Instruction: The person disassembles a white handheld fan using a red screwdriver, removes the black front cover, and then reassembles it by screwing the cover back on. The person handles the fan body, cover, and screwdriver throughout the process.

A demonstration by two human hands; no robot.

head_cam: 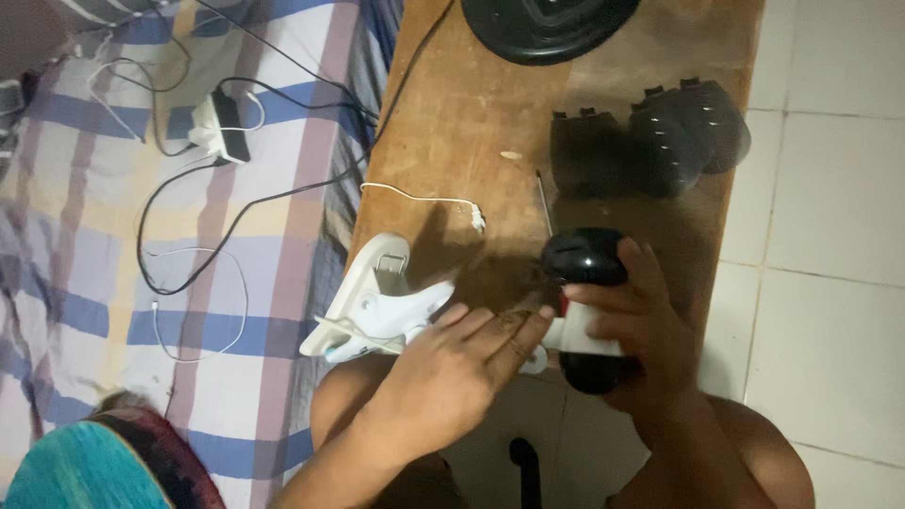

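Note:
My right hand grips a black rounded device with a white and red middle part, held over the near edge of a wooden table. My left hand lies flat beside it, fingers stretched toward the device and fingertips touching its white part. Under my left hand sits a white plastic clamp-like holder at the table's near left corner. A thin metal rod lies on the wood just above the device.
Three black plastic parts lie at the table's right side, and a round black base at the far edge. A white cable end lies on the wood. A checked bedsheet with cables and a power strip is left. White floor tiles are right.

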